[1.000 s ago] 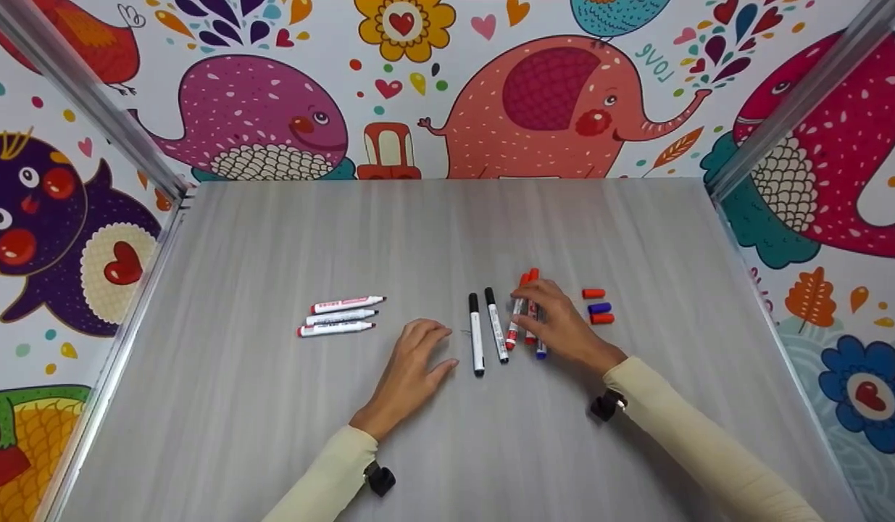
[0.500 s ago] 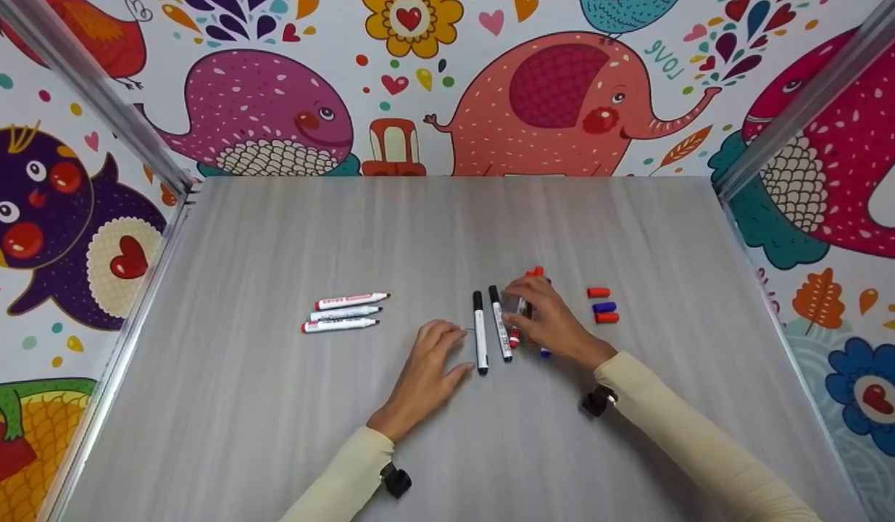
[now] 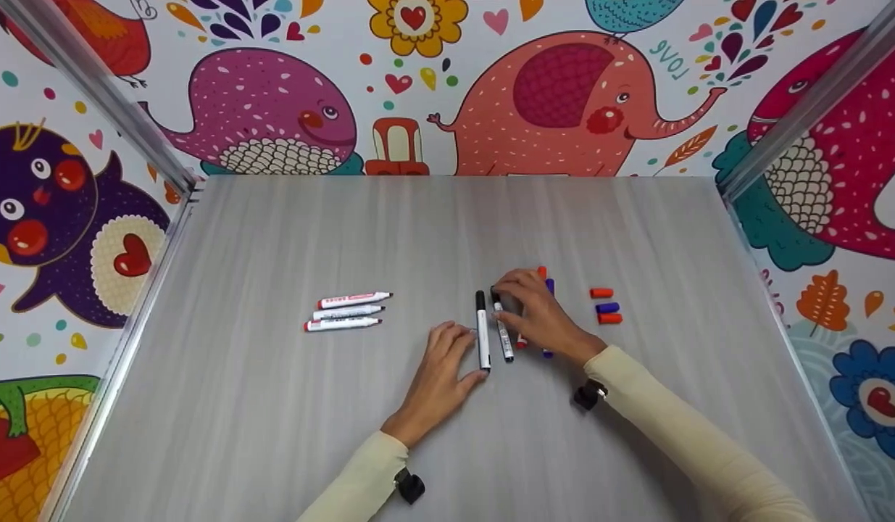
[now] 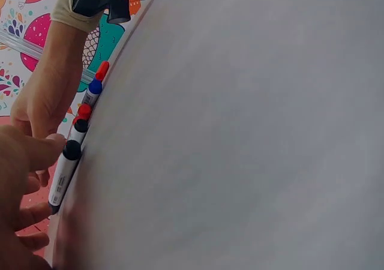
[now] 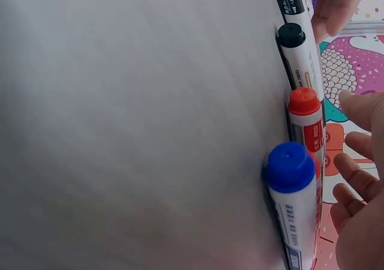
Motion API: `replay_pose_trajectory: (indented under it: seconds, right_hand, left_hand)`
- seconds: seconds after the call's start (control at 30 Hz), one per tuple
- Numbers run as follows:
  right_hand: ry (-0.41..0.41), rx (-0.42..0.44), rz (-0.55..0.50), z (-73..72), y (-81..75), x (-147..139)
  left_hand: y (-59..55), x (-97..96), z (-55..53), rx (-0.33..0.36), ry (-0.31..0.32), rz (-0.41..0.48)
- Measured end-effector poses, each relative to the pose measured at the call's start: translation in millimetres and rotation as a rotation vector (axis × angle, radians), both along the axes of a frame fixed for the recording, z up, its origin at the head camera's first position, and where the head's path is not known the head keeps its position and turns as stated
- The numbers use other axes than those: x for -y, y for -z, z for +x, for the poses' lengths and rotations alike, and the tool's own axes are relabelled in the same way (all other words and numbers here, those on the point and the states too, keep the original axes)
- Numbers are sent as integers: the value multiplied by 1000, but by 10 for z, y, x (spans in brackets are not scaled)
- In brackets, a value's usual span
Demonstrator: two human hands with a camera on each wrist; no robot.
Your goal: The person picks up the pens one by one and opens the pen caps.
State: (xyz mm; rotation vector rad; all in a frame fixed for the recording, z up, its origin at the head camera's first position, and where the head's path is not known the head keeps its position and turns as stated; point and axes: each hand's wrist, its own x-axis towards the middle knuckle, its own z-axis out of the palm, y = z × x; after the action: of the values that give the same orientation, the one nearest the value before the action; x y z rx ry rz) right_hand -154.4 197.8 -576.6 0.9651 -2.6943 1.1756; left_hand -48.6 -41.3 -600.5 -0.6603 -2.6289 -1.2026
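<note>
My left hand rests low beside a black-capped marker, thumb by its near end and fingertips right at its barrel. In the left wrist view, that marker lies between the spread thumb and fingers. My right hand hovers over the row, with index finger and thumb at a second black-capped marker. Under this hand, red and blue markers are mostly hidden; a red cap and a blue cap peek out. The right wrist view shows a blue-ended marker and a red-ended marker beside loosely bent fingers.
Three uncapped white markers lie side by side at the left, tips to the right. To the right are two loose red caps and a blue one. Patterned panels surround the grey wood-grain table.
My left hand has moved right to the first black-capped marker. My right hand has shifted left from the red markers to the second black-capped one. The view has drifted slightly.
</note>
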Motion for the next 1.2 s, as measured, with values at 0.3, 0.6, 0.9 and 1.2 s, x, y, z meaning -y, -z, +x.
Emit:
replay_pose_trajectory:
  seconds: [0.3, 0.6, 0.9, 1.2]
  right_hand:
    - [8, 65, 47, -28, -4, 70]
    - [2, 69, 54, -43, -6, 128]
    - [-14, 19, 93, -70, 48, 145]
    - [-23, 43, 133, -92, 20, 166]
  left_hand:
    - [6, -66, 31, -1, -32, -37]
    - [30, -122, 50, -39, -41, -94]
    - [14, -182, 84, -16, -54, -152]
    - [12, -197, 84, -15, -69, -172]
